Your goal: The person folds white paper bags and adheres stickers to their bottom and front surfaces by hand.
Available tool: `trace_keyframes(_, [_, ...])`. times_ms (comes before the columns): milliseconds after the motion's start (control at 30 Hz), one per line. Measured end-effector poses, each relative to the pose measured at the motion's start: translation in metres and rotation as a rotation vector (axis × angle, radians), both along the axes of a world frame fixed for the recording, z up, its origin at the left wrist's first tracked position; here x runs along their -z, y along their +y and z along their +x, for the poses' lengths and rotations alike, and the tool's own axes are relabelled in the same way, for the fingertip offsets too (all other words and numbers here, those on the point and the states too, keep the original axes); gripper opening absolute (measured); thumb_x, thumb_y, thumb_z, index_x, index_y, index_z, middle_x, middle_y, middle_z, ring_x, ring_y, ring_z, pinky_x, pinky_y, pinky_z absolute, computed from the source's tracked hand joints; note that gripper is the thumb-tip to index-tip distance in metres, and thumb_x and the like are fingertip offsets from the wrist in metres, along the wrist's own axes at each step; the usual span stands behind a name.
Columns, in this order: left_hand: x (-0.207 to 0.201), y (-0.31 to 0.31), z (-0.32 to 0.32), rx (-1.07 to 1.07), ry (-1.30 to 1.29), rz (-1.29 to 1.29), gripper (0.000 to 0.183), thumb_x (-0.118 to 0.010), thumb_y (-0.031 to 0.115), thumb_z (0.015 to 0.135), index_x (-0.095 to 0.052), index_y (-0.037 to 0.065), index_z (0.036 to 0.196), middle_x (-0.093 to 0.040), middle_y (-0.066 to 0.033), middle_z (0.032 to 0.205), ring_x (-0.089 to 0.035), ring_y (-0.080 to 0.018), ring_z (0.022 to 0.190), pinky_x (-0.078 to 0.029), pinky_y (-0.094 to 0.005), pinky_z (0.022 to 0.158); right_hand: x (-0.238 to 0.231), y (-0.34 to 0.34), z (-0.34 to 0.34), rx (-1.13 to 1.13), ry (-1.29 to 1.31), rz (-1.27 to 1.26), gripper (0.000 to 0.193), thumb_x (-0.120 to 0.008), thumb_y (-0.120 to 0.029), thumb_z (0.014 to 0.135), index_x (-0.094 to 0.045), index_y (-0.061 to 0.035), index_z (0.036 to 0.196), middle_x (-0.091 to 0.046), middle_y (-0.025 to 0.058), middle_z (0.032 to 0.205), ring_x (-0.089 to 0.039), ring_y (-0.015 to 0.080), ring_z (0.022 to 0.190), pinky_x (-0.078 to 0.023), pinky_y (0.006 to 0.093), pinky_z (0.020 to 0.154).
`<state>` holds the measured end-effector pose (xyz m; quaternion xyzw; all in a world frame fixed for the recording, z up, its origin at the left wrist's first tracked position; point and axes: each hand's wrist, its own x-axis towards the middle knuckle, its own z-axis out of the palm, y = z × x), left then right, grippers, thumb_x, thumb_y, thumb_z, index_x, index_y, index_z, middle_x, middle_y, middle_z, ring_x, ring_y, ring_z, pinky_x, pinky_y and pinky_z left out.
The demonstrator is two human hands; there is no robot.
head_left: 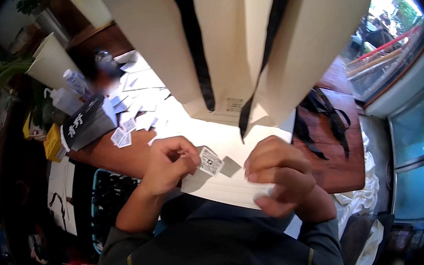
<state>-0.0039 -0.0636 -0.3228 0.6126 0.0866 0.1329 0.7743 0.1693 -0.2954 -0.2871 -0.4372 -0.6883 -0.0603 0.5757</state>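
My left hand (169, 161) pinches a small white square card (210, 161) with a black printed code, by its left edge. My right hand (283, 174) is curled to the right of it, with a small whitish thing (264, 192) between thumb and fingers, too unclear to name. Below both hands lies a large cream-white paper sheet or panel (211, 187). On it, beside the card, shows a grey square patch that may be a shadow. Just beyond stands a tall cream paper bag (304, 54) with black ribbons (199, 63) hanging down and a printed code near its lower edge.
Several loose cards and paper scraps (128, 125) spread over the brown table (110, 150) at left, near a dark printed bag (87, 123) and white bottles (64, 100). Black ribbons (329, 117) lie at right. A teal-rimmed crate (93, 208) stands below the table's left side.
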Motion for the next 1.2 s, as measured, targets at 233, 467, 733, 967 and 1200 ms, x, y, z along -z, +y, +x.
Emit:
trace_keyframes(233, [0.012, -0.017, 0.007, -0.105, -0.055, -0.093, 0.003, -0.073, 0.0, 0.096, -0.072, -0.002, 0.098, -0.067, -0.0026, 0.076, -0.056, -0.0065, 0.061, -0.037, -0.0205, 0.052, -0.037, 0.004, -0.093, -0.726, 0.622, 0.111, 0.028, -0.075, -0.024, 0.102, -0.076, 0.0041, 0.106, -0.07, 0.0195, 0.101, -0.069, 0.033, 0.08, -0.057, 0.0429, 0.073])
trace_keyframes(467, [0.02, -0.017, 0.005, -0.12, -0.115, -0.03, 0.017, -0.07, 0.005, 0.098, -0.072, -0.006, 0.111, -0.066, -0.0047, 0.079, -0.052, -0.0079, 0.061, -0.034, -0.0207, 0.053, -0.045, 0.04, -0.167, -1.073, 1.079, 0.636, 0.034, -0.069, -0.025, 0.108, -0.076, 0.008, 0.102, -0.068, 0.0176, 0.093, -0.066, 0.0281, 0.074, -0.052, 0.0355, 0.058])
trace_keyframes(733, [0.028, -0.018, -0.011, -0.073, -0.226, -0.127, 0.023, -0.071, 0.005, 0.098, -0.07, -0.01, 0.115, -0.067, -0.0082, 0.084, -0.057, -0.0112, 0.069, -0.04, -0.0223, 0.059, -0.04, 0.031, -0.153, -1.09, 1.01, 0.399, 0.036, -0.077, -0.032, 0.097, -0.068, 0.0032, 0.093, -0.067, 0.0182, 0.091, -0.064, 0.0327, 0.068, -0.053, 0.0393, 0.06])
trace_keyframes(967, [0.028, -0.023, -0.02, -0.065, -0.259, -0.054, 0.029, -0.073, 0.01, 0.097, -0.073, -0.01, 0.118, -0.069, -0.0097, 0.085, -0.058, -0.0126, 0.067, -0.039, -0.0228, 0.057, -0.049, 0.048, -0.182, -1.174, 1.139, 0.554, 0.029, -0.072, -0.021, 0.106, -0.075, 0.0072, 0.1, -0.068, 0.016, 0.09, -0.065, 0.027, 0.072, -0.051, 0.0346, 0.057])
trace_keyframes(1200, [0.029, -0.029, -0.032, -0.133, -0.427, -0.151, 0.038, -0.074, 0.014, 0.097, -0.071, -0.011, 0.126, -0.069, -0.0126, 0.083, -0.06, -0.0173, 0.066, -0.044, -0.0267, 0.057, -0.047, 0.03, -0.116, 0.0, 0.552, 0.123, 0.033, -0.089, -0.017, 0.08, -0.069, 0.0007, 0.099, -0.067, 0.0134, 0.093, -0.063, 0.0248, 0.076, -0.051, 0.0342, 0.068])
